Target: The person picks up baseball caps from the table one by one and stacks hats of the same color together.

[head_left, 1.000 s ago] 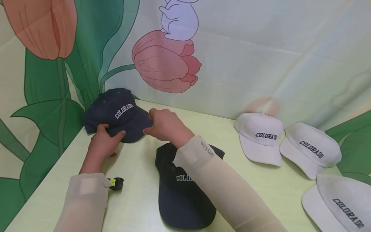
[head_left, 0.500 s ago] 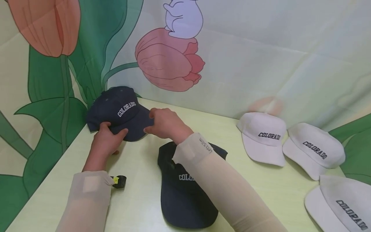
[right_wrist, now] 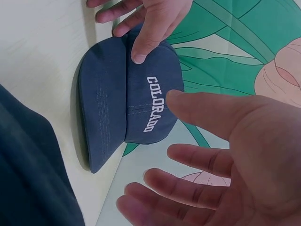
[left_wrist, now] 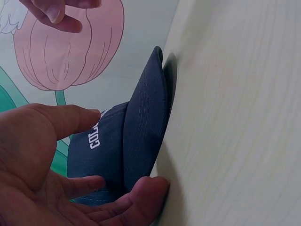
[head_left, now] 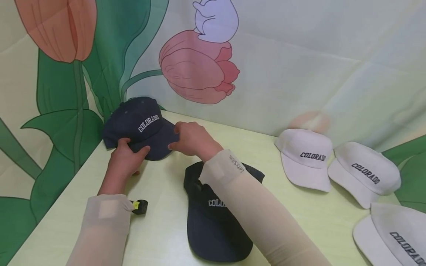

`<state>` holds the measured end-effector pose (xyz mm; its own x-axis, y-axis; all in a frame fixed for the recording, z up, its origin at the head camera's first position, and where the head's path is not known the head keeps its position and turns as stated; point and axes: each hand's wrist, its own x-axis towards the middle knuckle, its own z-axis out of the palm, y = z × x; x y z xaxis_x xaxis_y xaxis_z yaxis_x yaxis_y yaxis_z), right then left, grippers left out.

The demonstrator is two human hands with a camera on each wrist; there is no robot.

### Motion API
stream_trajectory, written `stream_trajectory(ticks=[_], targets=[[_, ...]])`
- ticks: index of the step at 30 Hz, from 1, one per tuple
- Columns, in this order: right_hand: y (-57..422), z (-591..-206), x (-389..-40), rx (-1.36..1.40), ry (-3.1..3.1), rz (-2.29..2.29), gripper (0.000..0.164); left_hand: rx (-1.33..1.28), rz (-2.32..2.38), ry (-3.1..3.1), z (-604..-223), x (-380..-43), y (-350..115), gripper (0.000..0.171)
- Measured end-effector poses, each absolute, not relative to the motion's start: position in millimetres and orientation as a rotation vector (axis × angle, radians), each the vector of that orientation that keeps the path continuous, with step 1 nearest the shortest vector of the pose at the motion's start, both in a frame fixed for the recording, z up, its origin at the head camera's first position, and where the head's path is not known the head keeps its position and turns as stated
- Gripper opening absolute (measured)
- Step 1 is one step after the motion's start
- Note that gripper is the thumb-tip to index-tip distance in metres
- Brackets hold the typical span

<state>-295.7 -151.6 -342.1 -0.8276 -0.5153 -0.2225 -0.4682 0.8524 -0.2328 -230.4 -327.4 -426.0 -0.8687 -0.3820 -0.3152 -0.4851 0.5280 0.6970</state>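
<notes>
A navy cap (head_left: 133, 123) with white COLORADO lettering sits on the table in the far left corner, brim toward the right front. My left hand (head_left: 124, 159) is at its near left side; in the left wrist view the thumb and spread fingers (left_wrist: 77, 188) are loosely bent beside the cap, not closed round it. My right hand (head_left: 193, 138) is by the brim's right end. The right wrist view shows that hand's fingers (right_wrist: 188, 188) spread and apart from the cap. A second dark COLORADO cap (head_left: 216, 232) lies nearer, partly hidden under my right forearm.
Several white COLORADO caps lie at the right: one at the back (head_left: 306, 159), one beside it (head_left: 366, 173) and one cut off by the frame edge (head_left: 396, 236). A printed flower cloth (head_left: 283, 66) hangs behind the table (head_left: 159, 221). A black strap (head_left: 141, 207) sticks out at my left cuff.
The whole scene shifts slightly right in the head view. Both hands and the navy cap keep about the same places relative to each other.
</notes>
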Motion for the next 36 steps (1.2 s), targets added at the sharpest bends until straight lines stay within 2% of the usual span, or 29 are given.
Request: stream_trajectory(ticks=[36], targets=[[-148,-333,-315,-0.772,2.735,-0.172,0.050,-0.771,1.309,2.646,-413,-224,-309,0.083]])
